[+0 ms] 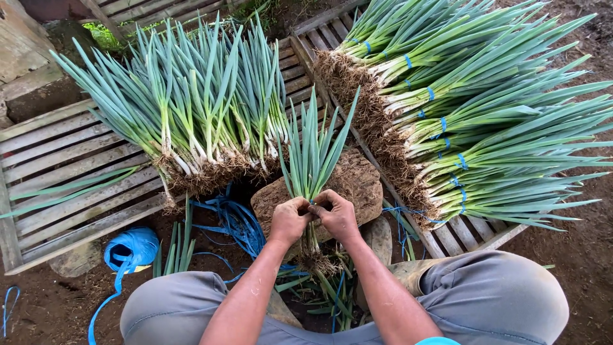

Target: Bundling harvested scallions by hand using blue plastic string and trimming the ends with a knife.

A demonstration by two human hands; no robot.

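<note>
The left hand [288, 219] and the right hand [337, 215] meet in the middle of the view, both closed around a small bunch of green spring onions with white stems and brown earthy roots [311, 163]. The fingers of each hand are pressed together on the stems, and between them a thin blue plastic string [312, 204] seems to be pinched, though it is too small to see well. The bunch stands almost upright over a flat brown stone [357, 182], with its roots hanging down between the person's knees.

On the left lies a loose pile of untied green onions [204, 108] on a grey wooden slatted pallet [57, 166]. On the right, tied bunches of green onions with blue bands [472, 115] are stacked on another wooden slatted rack [306, 51]. A blue roll of plastic string [131, 248] lies on the dark soil [57, 306] near the left knee, and loose blue strands [233, 220] lie just beside the stone.

I judge that the string could slip from the fingers, because the stems look smooth and the grip on it is very small. If it is pulled too hard, the soft stems may be bruised or cut. If the hold loosens, the bunch could fall apart onto the soil.
</note>
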